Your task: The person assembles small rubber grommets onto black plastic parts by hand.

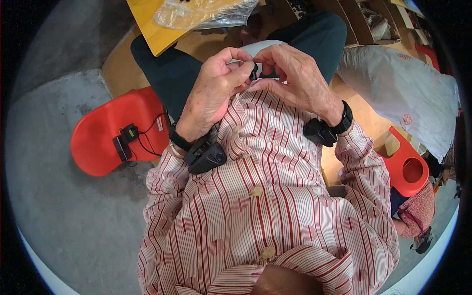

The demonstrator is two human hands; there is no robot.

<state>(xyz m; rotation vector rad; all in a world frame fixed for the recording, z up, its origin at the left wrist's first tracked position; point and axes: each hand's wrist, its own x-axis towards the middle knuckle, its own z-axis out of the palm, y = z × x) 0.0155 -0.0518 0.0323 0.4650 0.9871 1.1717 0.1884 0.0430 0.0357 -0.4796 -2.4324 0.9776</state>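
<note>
My left hand (216,86) is closed, pinching a small black part (253,72) between thumb and fingers above my lap. From the other side my right hand (301,78) bends its fingers and thumb round the same black part, so both hands meet at it. The part looks rounded at the top, but fingertips cover much of it and its exact kind is too small to make out. Below the hands lies the striped cloth of my shirt (260,128).
A yellow table corner (164,37) with a clear plastic bag (201,14) juts in ahead on the left. A red stool (101,132) at left carries a black device with cables (129,133). At right are a large white sack (398,86), a cardboard box (366,29) and another red seat (404,164), near another person's sleeve (418,209).
</note>
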